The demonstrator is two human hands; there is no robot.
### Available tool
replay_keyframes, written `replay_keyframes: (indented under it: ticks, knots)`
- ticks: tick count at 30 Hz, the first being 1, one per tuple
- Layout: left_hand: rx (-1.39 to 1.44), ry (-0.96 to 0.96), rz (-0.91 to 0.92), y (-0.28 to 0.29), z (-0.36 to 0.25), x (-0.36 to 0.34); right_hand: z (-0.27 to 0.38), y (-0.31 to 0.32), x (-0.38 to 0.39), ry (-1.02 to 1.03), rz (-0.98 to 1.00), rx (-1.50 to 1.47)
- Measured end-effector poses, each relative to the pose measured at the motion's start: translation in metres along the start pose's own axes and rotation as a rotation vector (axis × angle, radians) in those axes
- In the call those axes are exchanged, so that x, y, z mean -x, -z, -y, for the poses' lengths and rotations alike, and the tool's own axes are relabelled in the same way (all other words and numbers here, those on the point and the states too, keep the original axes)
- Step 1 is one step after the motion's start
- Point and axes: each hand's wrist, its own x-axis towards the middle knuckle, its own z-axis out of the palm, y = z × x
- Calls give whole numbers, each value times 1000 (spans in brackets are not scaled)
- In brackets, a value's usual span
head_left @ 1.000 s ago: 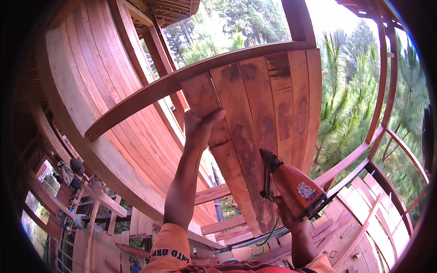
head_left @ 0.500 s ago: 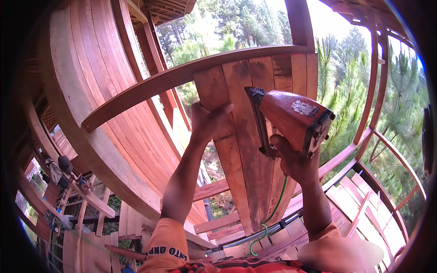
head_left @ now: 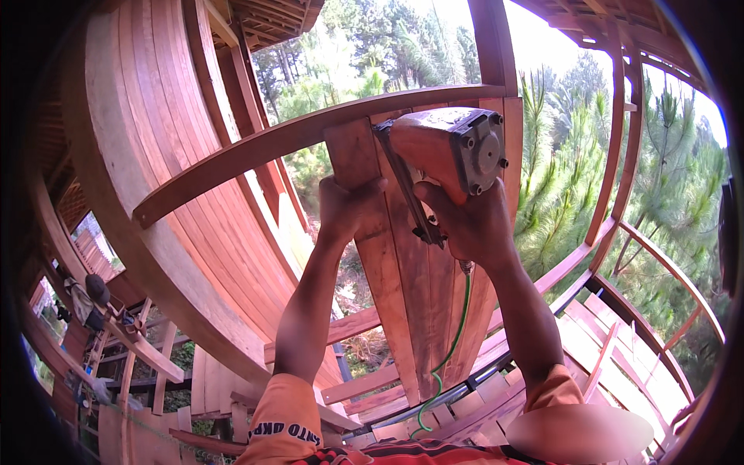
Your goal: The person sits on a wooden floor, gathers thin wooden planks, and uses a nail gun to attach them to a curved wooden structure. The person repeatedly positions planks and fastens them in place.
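Note:
My right hand (head_left: 474,225) is wrapped round the grip of an orange pneumatic nail gun (head_left: 434,147), whose black end cap faces back toward me. The gun's nose points at the upper end of the upright wooden planks, just under a curved-looking wooden rail (head_left: 287,130). A green air hose (head_left: 457,341) hangs from the base of the handle. My left hand (head_left: 347,208) is closed on the outermost left plank (head_left: 350,151) near its top, with the thumb lying across its face. Where the nose meets the wood is partly hidden by the gun.
A tall curved wall of reddish boards (head_left: 194,155) rises on the left. A wooden post (head_left: 494,46) stands at the rail's right end. Loose boards and joists (head_left: 604,349) lie low on the right. Pine trees (head_left: 659,186) grow beyond the frame.
The nail gun has moved left and up toward the top of the left plank and turned so its end cap faces me. My left hand keeps its hold on the plank.

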Motion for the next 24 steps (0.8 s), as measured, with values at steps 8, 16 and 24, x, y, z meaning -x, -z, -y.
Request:
replay_keyframes:
  ticks: [8, 16, 24]
  knots:
    - [-37, -30, 26, -2, 2, -4, -4, -6, -11, 23, 65, 147]
    - [-142, -69, -39, -4, 0, -2, -1, -12, -11, -18, 24, 70]
    - [-146, -143, -27, -5, 3, -1, -9, -16, -9, -3, -42, -4]
